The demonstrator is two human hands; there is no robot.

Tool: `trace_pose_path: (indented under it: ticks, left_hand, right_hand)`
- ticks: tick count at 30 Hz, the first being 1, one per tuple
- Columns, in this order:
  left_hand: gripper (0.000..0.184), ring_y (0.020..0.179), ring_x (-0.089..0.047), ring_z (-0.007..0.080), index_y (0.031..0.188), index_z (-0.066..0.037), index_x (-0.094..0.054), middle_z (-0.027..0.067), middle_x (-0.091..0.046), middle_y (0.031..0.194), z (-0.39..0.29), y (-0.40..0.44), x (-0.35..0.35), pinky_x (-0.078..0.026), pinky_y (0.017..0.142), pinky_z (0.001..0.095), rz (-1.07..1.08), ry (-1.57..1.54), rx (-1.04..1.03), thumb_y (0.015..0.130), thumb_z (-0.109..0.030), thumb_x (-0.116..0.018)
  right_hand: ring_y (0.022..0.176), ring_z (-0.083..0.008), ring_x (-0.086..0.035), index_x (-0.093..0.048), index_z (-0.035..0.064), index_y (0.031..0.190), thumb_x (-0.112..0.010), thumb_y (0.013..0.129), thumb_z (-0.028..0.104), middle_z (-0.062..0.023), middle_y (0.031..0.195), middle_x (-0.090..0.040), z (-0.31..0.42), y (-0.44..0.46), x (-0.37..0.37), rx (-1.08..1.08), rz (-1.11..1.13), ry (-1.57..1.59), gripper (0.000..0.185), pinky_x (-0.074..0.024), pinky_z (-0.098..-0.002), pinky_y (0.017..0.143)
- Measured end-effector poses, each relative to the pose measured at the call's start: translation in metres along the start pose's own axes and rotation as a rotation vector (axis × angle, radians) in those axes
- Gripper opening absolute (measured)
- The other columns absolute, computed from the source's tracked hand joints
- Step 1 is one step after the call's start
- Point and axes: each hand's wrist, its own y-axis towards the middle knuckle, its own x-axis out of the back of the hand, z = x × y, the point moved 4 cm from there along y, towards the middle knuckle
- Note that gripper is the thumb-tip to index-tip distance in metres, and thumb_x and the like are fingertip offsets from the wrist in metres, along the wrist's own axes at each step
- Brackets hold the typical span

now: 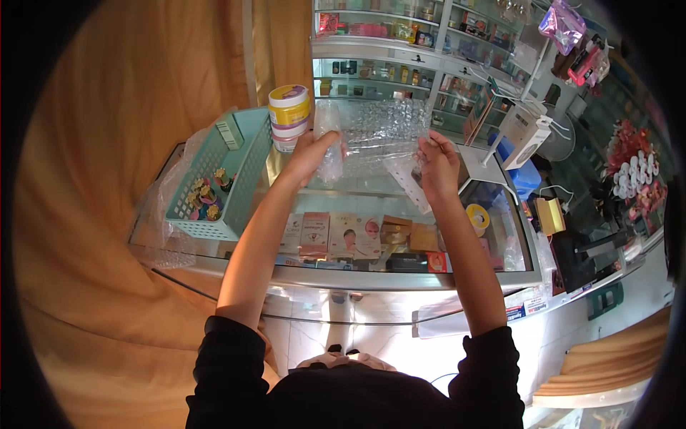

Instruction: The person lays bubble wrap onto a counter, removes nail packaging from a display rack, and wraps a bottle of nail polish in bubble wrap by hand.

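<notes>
Clear bubble wrap (382,129) stretches between my two hands above the glass counter. My left hand (319,154) is closed around a rolled or bunched part of the wrap at its left end. At the right edge, my right hand (439,163) pinches the sheet between thumb and fingers. A white dotted piece (409,184) shows under the wrap beside my right hand; I cannot tell what it is. Just left of the roll, a yellow-and-white tub (289,106) stands stacked on another tub (285,142).
A teal basket (243,175) holding small potted plants (205,198) and a little box (229,133) stands on the counter's left. Boxed products (343,234) lie inside the glass counter (343,275). A white stand with a box (525,136) is at right. Stocked shelves (375,53) line the back.
</notes>
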Motion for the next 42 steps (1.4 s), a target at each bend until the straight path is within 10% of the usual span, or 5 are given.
trace_pose_path:
  ticks: [9,14,18,26,42]
  left_hand:
    - [0.023,0.076,-0.061,0.0141,0.104,-0.001,-0.058,0.0068,-0.063,0.092,0.011,-0.004,-0.001,-0.052,0.066,0.0295,-0.028,-0.046,-0.069,0.090,-0.019,-0.058]
    - [0.025,0.078,-0.061,0.0134,0.106,0.000,-0.059,0.0069,-0.065,0.096,0.011,-0.005,-0.001,-0.052,0.066,0.0292,-0.046,-0.039,-0.118,0.090,-0.020,-0.059]
    - [0.024,0.075,-0.062,0.0114,0.098,0.001,-0.064,0.0069,-0.067,0.086,0.009,-0.005,-0.005,-0.049,0.062,0.0263,-0.049,0.062,-0.231,0.088,-0.020,-0.061]
    - [0.026,0.068,-0.057,0.0080,0.094,0.000,-0.065,0.0022,-0.064,0.079,0.002,-0.016,-0.009,-0.045,0.059,0.0236,-0.148,0.045,-0.376,0.089,-0.025,-0.061]
    - [0.089,0.110,-0.055,0.0271,0.120,0.005,-0.050,0.0173,-0.058,0.115,0.002,-0.016,-0.013,-0.040,0.100,0.0396,0.351,-0.739,0.171,0.084,-0.075,-0.031]
  right_hand:
    - [0.069,-0.0111,-0.054,-0.053,0.0018,0.108,-0.065,0.078,-0.005,-0.0028,0.084,-0.057,0.009,-0.005,0.001,0.056,-0.003,-0.158,0.033,-0.0456,-0.0249,0.062]
    - [0.074,-0.0101,-0.052,-0.052,0.0035,0.108,-0.067,0.077,0.000,-0.0033,0.093,-0.053,0.030,-0.034,-0.035,0.718,0.143,-0.713,0.035,-0.0456,-0.0242,0.064]
    - [0.085,-0.0196,-0.056,-0.051,0.0051,0.108,-0.070,0.071,0.001,-0.0102,0.103,-0.052,0.000,-0.071,-0.087,0.302,0.576,-0.928,0.042,-0.0480,-0.0298,0.072]
    - [0.099,-0.0239,-0.053,-0.046,0.0052,0.107,-0.073,0.067,0.000,-0.0109,0.109,-0.048,-0.037,-0.065,-0.103,0.410,0.529,-1.017,0.048,-0.0488,-0.0330,0.078]
    - [0.105,-0.0220,-0.055,-0.046,0.0017,0.119,-0.071,0.064,0.000,-0.0130,0.109,-0.055,-0.045,-0.038,-0.070,-0.027,0.575,-0.643,0.061,-0.0481,-0.0340,0.085]
